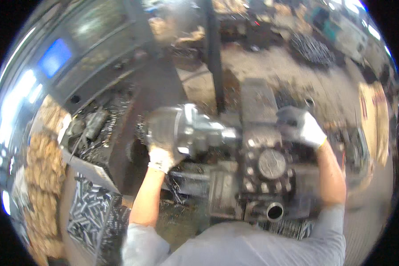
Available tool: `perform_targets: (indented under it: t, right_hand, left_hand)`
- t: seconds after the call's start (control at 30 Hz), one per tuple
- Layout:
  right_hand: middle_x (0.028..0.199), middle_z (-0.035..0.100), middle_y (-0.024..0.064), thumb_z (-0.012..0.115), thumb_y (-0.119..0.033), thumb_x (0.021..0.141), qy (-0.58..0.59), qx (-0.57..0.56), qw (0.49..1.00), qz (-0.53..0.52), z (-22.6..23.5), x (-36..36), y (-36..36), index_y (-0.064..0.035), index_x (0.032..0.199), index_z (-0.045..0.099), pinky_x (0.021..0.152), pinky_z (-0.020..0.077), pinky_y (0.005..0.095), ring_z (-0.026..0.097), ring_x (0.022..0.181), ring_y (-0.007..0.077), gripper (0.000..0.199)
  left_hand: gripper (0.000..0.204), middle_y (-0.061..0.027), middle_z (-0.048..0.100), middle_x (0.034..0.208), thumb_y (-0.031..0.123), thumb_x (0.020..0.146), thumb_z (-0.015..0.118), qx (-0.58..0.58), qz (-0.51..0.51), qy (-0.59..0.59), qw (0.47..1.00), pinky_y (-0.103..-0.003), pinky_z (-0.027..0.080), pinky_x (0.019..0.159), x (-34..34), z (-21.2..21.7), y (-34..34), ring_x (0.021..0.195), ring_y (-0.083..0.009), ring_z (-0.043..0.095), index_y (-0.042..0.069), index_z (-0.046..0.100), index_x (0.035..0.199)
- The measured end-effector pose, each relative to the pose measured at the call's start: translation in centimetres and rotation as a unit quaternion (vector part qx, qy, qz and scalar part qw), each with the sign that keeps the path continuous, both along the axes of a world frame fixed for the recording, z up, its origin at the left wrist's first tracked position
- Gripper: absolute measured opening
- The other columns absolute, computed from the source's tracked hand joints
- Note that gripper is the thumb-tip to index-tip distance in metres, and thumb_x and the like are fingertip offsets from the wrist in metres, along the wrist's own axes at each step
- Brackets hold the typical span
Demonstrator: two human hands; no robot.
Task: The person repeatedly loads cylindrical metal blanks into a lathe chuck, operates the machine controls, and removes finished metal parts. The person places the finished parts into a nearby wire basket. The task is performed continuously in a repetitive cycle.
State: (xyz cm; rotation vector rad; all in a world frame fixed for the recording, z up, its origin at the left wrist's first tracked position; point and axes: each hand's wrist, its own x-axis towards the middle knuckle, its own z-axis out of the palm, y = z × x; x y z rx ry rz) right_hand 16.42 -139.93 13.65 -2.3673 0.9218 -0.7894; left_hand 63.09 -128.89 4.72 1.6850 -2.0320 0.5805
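My left hand (161, 158), in a whitish glove, is at the near side of a lathe's round chuck (188, 131). Its fingers are smeared and partly lost against the dark metal. A bright cylindrical part (229, 133) juts from the chuck toward the tool post (272, 163), a dark square block ringed with bolts under a round cap. My right hand (300, 126), gloved with darkened fingers, is beyond the tool post at its right. Those fingers look curled in; whatever they hold is hidden. A hollow metal tube end (275, 211) sticks out on the near side of the tool post.
At lower left stands a bin of short metal rods (91, 208). Stacked brown sacks (44, 177) line the far left. A tray with tools and shavings (95, 126) adjoins the headstock. Cardboard (374, 124) stands at right; a pile of metal parts (312, 49) lies far back.
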Motion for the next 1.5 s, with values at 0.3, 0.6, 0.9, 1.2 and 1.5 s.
perform_targets:
  t: [0.3,0.6,0.9,1.2,1.5]
  right_hand:
    - [0.097,0.078,0.0251,0.082,-0.049,0.073,0.434,0.085,0.884,0.153,-6.5,18.7,-6.6,0.0022,0.097,0.077,0.082,0.0615,0.0472,0.077,0.089,0.0384,0.057]
    - [0.088,0.077,0.0097,0.083,-0.05,0.08,0.423,0.202,0.867,0.17,-9.1,18.1,-11.0,-0.0021,0.104,0.078,0.07,0.0563,0.0411,0.068,0.075,0.0216,0.053]
    - [0.103,0.078,0.023,0.085,-0.044,0.072,0.321,-0.018,0.94,-0.113,-5.8,0.7,-6.9,-0.0016,0.123,0.07,0.083,0.0607,0.0475,0.076,0.094,0.0405,0.067]
    - [0.115,0.075,0.0225,0.089,-0.037,0.073,-0.054,-0.18,0.945,-0.269,7.7,4.7,9.2,-0.0085,0.141,0.056,0.09,0.062,0.0465,0.076,0.102,0.0407,0.081]
    - [0.13,0.067,0.0276,0.093,-0.034,0.069,0.056,-0.009,0.984,-0.17,-3.0,16.0,29.1,-0.0027,0.152,0.046,0.09,0.0616,0.0466,0.073,0.108,0.0434,0.1]
  left_hand:
    - [0.088,-0.0232,0.063,0.14,0.026,0.064,0.084,0.197,0.039,0.132,0.971,-0.05,0.044,0.117,-0.3,8.2,-3.1,0.136,-0.039,0.057,0.002,0.056,0.143]
    - [0.07,-0.0205,0.064,0.14,0.03,0.078,0.079,-0.052,0.02,0.094,0.994,-0.051,0.035,0.123,0.3,3.8,-2.1,0.137,-0.0381,0.055,0.001,0.06,0.138]
    - [0.062,-0.0191,0.064,0.14,0.024,0.077,0.076,-0.068,0.038,0.035,0.996,-0.053,0.038,0.121,-0.7,3.4,-2.3,0.137,-0.0378,0.056,0.005,0.064,0.135]
    - [0.075,-0.0208,0.062,0.142,0.023,0.076,0.084,0.095,0.013,0.128,0.987,-0.051,0.042,0.119,-2.6,6.6,0.4,0.136,-0.0393,0.056,0.005,0.057,0.144]
    - [0.053,-0.0076,0.07,0.121,0.019,0.093,0.083,0.209,-0.253,0.86,0.39,-0.039,0.056,0.099,-13.8,-5.0,17.1,0.112,-0.0231,0.067,0.003,0.062,0.139]
